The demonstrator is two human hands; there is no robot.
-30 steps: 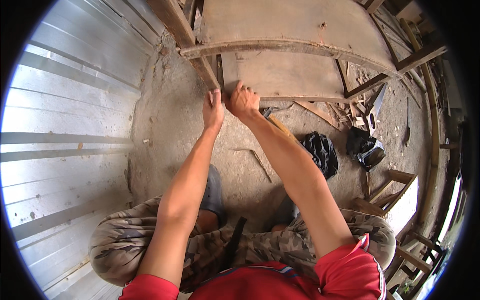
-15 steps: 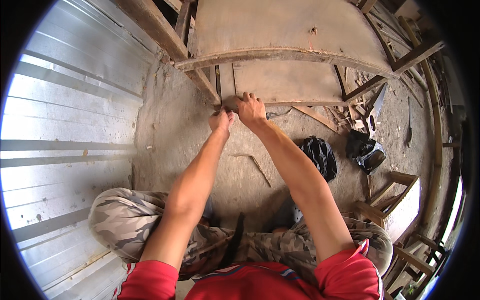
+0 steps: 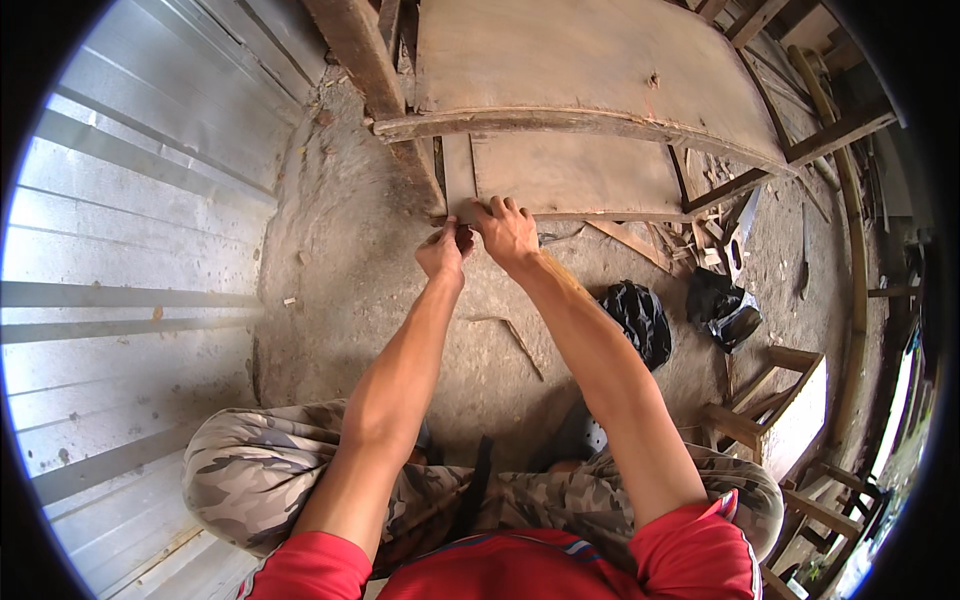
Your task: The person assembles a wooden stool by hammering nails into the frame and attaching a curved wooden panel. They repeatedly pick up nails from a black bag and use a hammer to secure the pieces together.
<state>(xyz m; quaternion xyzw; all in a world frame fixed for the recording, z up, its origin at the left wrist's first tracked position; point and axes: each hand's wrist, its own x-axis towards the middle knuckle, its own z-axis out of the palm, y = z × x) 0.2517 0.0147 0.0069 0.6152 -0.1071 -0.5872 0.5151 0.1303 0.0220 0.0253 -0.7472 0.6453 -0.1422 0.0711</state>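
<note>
My arms reach forward to the near lower edge of a wooden frame (image 3: 560, 122) with plywood panels. A narrow, pale wooden strip (image 3: 459, 172) runs away from me between the frame's left leg (image 3: 415, 170) and the lower plywood panel (image 3: 575, 175). My right hand (image 3: 508, 232) is closed over the strip's near end, its fingers curled by the panel's corner. Just left of it, my left hand (image 3: 443, 250) is pinched close under the strip's end beside the leg's foot. Whatever sits between its fingertips is too small to make out.
Corrugated metal sheeting (image 3: 140, 300) walls the left side. Black plastic bags (image 3: 638, 322) lie right of my right forearm. Beyond them are wood offcuts (image 3: 690, 245), a handsaw (image 3: 738, 240) and a knife-like tool (image 3: 805, 255). A small wooden stool (image 3: 790, 400) stands at right; a thin stick (image 3: 523, 348) lies between my arms.
The view has shifted a little, so the frame sits slightly lower and to the right. Both hands stay at the strip's end; the left fingertips have moved slightly against it.
</note>
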